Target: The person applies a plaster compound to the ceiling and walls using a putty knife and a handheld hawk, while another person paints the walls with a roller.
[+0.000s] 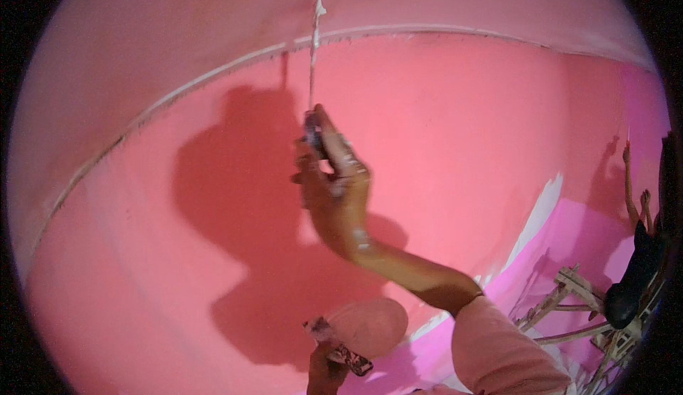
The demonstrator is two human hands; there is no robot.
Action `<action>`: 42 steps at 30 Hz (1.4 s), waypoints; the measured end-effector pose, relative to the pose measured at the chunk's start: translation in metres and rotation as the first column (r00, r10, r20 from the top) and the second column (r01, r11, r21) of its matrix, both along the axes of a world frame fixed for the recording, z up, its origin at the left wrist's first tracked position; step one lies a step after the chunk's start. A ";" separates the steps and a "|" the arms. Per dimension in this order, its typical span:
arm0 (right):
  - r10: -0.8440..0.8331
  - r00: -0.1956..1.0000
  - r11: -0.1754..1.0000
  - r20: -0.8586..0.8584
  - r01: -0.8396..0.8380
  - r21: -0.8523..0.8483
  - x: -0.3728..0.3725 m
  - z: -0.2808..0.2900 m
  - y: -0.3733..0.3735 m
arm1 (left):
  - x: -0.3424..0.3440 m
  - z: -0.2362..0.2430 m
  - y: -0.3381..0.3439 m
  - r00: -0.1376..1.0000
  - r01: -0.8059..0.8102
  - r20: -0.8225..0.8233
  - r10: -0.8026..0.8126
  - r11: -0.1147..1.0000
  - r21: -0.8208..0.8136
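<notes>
My right hand [331, 181] is raised in front of the pink wall [441, 124], its fingers closed round the dark, smeared handle of a scraper [313, 75]. The scraper's thin blade is seen edge-on and points up, with a white lump at its tip. In the picture that tip lies above the pale line where wall and upper surface meet. Low in the view, my left hand [326, 372] grips a dark, paint-blotched handle [352, 359]. Beside it shows a pale pink oval [370, 327]; whether it joins the handle I cannot tell.
A whitish, uneven strip [235, 57] runs along the wall's top. At the right, a person in dark clothing [633, 274] raises an arm near a wooden trestle [580, 288]. Lower right, the wall turns magenta, with white patches [537, 213] between. My shadow falls on the wall.
</notes>
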State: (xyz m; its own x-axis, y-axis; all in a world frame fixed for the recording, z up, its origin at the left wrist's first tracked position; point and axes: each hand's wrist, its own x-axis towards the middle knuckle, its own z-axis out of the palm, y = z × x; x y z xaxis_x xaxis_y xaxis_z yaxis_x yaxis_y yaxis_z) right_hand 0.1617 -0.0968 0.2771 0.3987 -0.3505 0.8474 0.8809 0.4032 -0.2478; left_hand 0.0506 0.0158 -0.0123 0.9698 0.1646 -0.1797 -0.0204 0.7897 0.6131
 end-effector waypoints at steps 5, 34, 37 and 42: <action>0.199 0.915 0.819 -0.351 -0.352 -0.453 -0.045 -0.045 -0.087 | -0.022 0.029 -0.005 0.986 -0.104 0.132 0.101 0.994 0.018; -0.361 0.579 0.208 -0.731 -0.714 -0.668 -0.039 -0.188 -0.194 | -0.031 -0.002 -0.007 0.940 -0.338 0.101 0.326 0.930 0.144; -0.342 0.590 0.139 -0.731 -0.738 -0.661 -0.042 -0.186 -0.185 | -0.037 -0.016 -0.004 0.934 -0.338 0.172 0.314 0.932 0.132; -0.448 0.618 0.046 -0.646 -0.706 -0.707 -0.027 -0.185 -0.187 | -0.032 -0.012 -0.006 0.942 -0.326 0.152 0.300 0.924 0.199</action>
State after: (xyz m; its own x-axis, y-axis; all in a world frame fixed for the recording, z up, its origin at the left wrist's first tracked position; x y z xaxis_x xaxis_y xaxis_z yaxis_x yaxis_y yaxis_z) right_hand 0.1348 -0.2837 0.0919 0.7874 0.5618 -0.2536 0.1740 -0.5973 -0.7829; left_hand 0.0181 0.0097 -0.0242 0.8742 0.4855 0.0059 -0.3263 0.5785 0.7476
